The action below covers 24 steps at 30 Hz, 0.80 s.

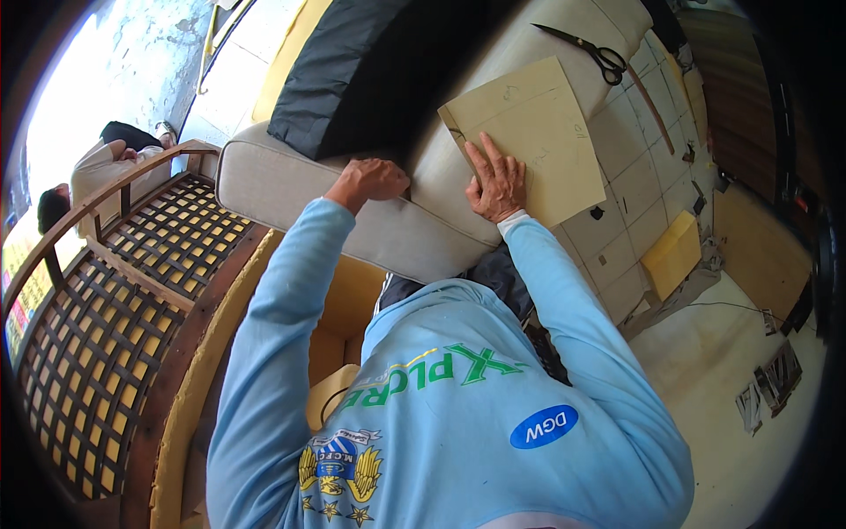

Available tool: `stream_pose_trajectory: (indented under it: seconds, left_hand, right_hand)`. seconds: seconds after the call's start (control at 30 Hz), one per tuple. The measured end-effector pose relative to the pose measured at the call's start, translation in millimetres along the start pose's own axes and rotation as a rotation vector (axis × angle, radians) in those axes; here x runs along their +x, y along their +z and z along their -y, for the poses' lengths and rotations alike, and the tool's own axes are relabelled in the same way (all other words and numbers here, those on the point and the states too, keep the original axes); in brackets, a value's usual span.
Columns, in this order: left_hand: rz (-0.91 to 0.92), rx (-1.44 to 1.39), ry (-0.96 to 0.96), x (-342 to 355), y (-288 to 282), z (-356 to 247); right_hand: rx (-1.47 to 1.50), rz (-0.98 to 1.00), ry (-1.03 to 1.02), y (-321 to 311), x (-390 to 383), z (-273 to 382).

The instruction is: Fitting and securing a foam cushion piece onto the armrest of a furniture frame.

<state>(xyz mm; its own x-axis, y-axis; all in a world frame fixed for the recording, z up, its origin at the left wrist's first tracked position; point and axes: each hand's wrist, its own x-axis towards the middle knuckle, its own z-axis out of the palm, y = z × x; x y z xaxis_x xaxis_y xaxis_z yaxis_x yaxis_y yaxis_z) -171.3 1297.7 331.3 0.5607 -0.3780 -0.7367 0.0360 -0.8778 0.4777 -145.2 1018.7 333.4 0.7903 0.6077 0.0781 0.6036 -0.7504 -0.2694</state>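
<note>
My left hand (pixel 368 182) is closed in a fist over the light grey upholstered cushion (pixel 291 189), beside the edge of a black fabric piece (pixel 310 93). What its fingers hold, if anything, is hidden. Flat on a tan cardboard sheet (pixel 551 132) lies my right hand (pixel 500 182), its fingers stretched and a little apart. The sheet has pencil lines and marks on it and rests on the cushion, its right side reaching past the edge. Black-handled scissors (pixel 606 63) lie on the cushion beyond the sheet, their blades pointing left.
To the left stands a curved wooden frame with woven dark straps (pixel 97 353). A seated person (pixel 115 167) is behind it. On the tiled floor at right are a yellow foam block (pixel 671 254), a thin wooden strip (pixel 650 110) and dark scraps (pixel 780 375).
</note>
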Motion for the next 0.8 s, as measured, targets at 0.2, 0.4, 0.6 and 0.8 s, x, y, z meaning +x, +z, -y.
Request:
stream_pose_trajectory:
  seconds: [0.2,0.4,0.6,0.8]
  left_hand:
    - [0.247,0.306,0.159,53,3,16]
    - [0.367,0.225,-0.060,67,16,21]
    - [0.183,-0.013,-0.367,88,36,15]
    - [-0.002,0.083,-0.602,81,35,-7]
  right_hand:
    - [0.004,0.021,0.019,1,0,-4]
    - [0.031,0.016,0.020,0,2,-4]
    - [0.035,0.035,0.011,-1,1,-5]
    - [0.025,0.019,0.007,-2,3,-4]
